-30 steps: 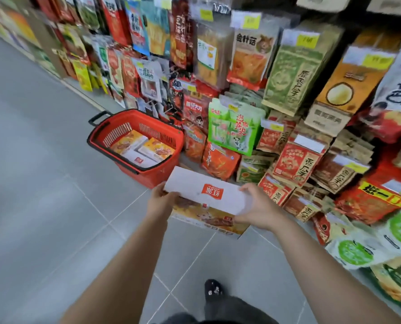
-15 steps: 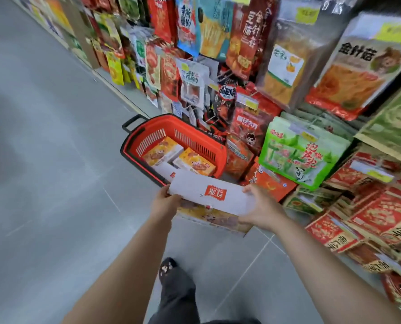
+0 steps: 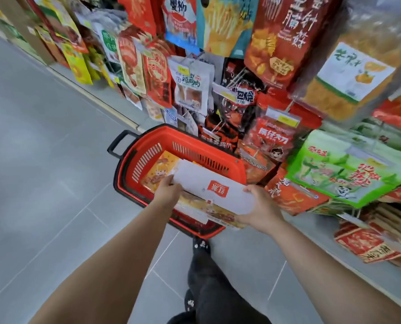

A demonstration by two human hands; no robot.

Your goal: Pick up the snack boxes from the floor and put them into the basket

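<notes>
A flat snack box, white on top with a red logo and a printed food picture on its side, is held over the red basket. My left hand grips its left end and my right hand grips its right end. The basket stands on the grey floor against the shelf, its black handle pointing left. Inside it lies an orange-yellow snack box, partly hidden by the held box.
A shelf wall of hanging snack bags runs along the right and behind the basket. Grey tiled floor spreads to the left. My legs in dark trousers and a patterned shoe stand just below the basket.
I have stepped closer to the basket. Both hands carried the box forward, from in front of the basket to directly above its opening.
</notes>
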